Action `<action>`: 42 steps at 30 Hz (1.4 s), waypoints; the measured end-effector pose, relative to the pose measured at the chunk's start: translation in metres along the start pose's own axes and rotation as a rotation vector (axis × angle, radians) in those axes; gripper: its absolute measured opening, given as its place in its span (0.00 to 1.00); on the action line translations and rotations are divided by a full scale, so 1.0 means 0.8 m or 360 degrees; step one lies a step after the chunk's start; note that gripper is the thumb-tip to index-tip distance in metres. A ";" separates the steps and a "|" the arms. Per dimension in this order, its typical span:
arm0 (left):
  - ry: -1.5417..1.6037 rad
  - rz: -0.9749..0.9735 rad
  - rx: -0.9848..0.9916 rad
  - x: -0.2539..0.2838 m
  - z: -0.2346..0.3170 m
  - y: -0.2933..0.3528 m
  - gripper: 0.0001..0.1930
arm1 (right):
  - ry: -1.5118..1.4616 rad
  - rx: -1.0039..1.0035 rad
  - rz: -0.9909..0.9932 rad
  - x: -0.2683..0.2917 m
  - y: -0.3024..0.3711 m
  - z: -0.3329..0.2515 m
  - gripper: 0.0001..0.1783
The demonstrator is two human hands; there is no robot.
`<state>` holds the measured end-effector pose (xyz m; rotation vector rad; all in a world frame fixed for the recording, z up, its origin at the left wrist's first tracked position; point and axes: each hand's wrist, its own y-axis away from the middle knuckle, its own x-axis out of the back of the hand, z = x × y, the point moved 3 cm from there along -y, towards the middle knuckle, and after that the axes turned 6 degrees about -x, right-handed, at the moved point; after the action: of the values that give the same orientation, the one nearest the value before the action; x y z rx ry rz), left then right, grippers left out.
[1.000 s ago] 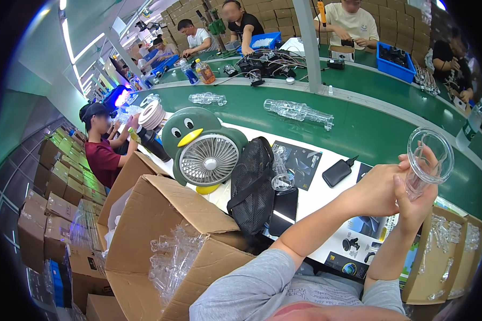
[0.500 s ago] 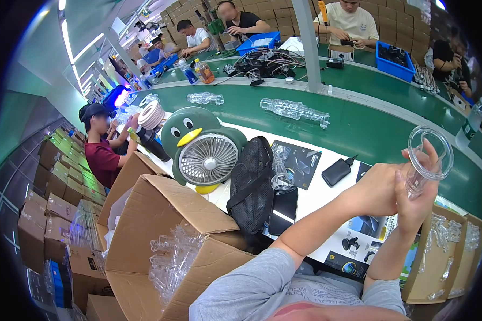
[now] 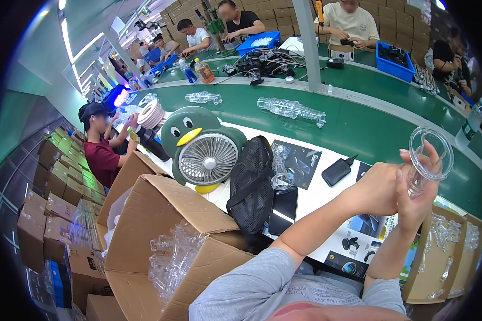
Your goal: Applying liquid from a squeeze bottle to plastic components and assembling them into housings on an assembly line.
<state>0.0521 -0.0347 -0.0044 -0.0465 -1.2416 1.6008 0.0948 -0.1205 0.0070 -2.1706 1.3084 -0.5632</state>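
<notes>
Close together at the right, both my hands are on a clear plastic part with a wide round ring [image 3: 449, 155] at its top. My right hand [image 3: 416, 206] grips its narrower lower end from beneath, some fingers showing through the clear wall. My left hand [image 3: 377, 184] is closed against the same part, its fingertips mostly hidden behind my right thumb. A similar clear part [image 3: 281, 170] lies on the white table [image 3: 311, 199], beside a black mesh pouch [image 3: 251, 187]. Two more clear assemblies, a longer one [image 3: 292, 111] and a shorter one [image 3: 203, 97], rest on the green belt [image 3: 359, 128].
An open carton [image 3: 139, 251] of clear parts stands at my left. Cardboard trays [image 3: 412, 289] of small clear pieces lie at my right. A penguin-shaped fan [image 3: 209, 155], a phone [image 3: 283, 214] and a black device [image 3: 337, 171] occupy the table. Co-workers sit across the belt and at far left.
The clear assemblies on the green belt have slid slightly left. A co-worker in black across the belt has lowered a hand. My hands and the part have barely moved.
</notes>
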 end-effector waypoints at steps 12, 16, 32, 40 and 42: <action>0.0017 -0.0025 -0.0020 0.000 0.001 0.001 0.23 | -0.0075 -0.0057 -0.0004 -0.005 0.002 -0.003 0.32; 0.0011 -0.0045 0.0043 0.000 -0.001 0.000 0.22 | -0.0104 -0.0070 -0.0015 -0.005 0.001 -0.003 0.33; 0.0003 -0.0004 0.0020 0.002 -0.002 0.003 0.23 | -0.0085 -0.0043 -0.0013 -0.008 0.001 -0.001 0.33; 0.0003 -0.0009 0.0020 -0.001 -0.001 0.001 0.24 | -0.0099 -0.0042 -0.0002 -0.006 0.001 -0.001 0.32; 0.0007 -0.0020 0.0029 0.000 -0.001 0.001 0.24 | -0.0104 -0.0038 -0.0003 -0.006 0.001 0.000 0.32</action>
<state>0.0522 -0.0342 -0.0058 -0.0307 -1.2218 1.5998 0.0922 -0.1169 0.0064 -2.1911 1.2853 -0.4756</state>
